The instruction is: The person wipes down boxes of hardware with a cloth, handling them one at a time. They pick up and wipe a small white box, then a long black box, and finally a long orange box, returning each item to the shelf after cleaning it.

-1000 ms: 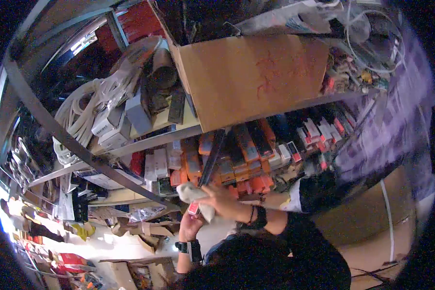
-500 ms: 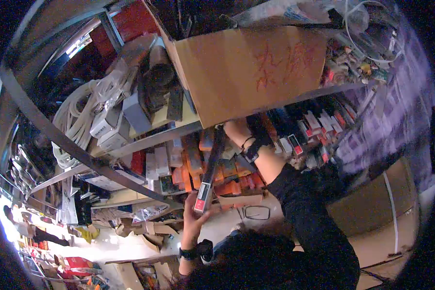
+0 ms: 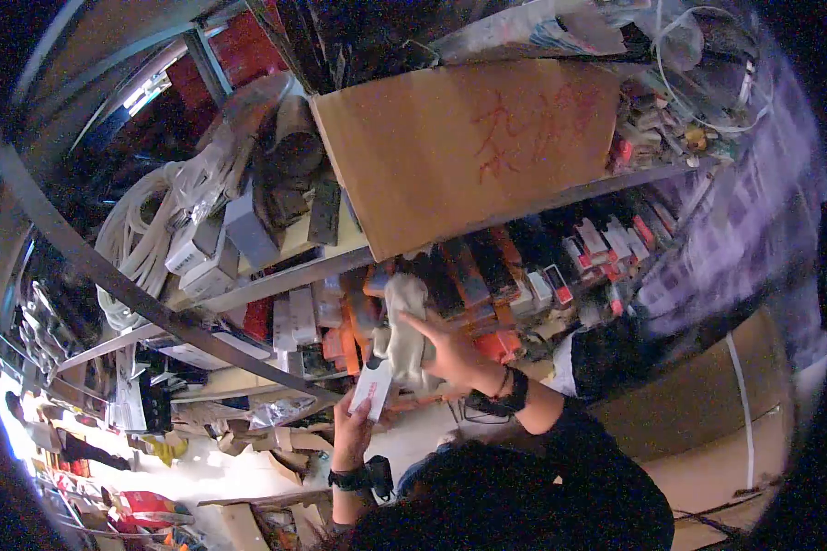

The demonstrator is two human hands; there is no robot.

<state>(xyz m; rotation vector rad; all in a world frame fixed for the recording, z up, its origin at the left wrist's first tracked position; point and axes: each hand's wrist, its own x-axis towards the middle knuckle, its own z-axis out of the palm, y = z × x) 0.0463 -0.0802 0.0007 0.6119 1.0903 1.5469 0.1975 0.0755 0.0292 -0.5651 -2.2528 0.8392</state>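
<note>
My left hand (image 3: 351,433) grips the lower end of a small, slim white box (image 3: 371,389) with red print and a dark notch at its top. Just right of that box, my right hand (image 3: 450,356) is closed on a limp off-white cloth (image 3: 404,335) that resembles a knitted work glove. The cloth hangs in front of the lower shelf and partly covers the boxes behind it. Some of my right fingers are hidden behind the cloth. A dark band is on each wrist.
A large cardboard box (image 3: 469,147) with red handwriting sits on the upper shelf. Left of it lie coiled white tubing (image 3: 138,230) and small boxes. Orange and white boxes (image 3: 340,340) crowd the lower shelf. A metal upright (image 3: 147,308) crosses the left side. Purple checked fabric (image 3: 726,239) hangs at right.
My right hand has drawn back from the lower shelf towards my left hand, now with the off-white cloth in it. The box in my left hand now shows a mostly white face.
</note>
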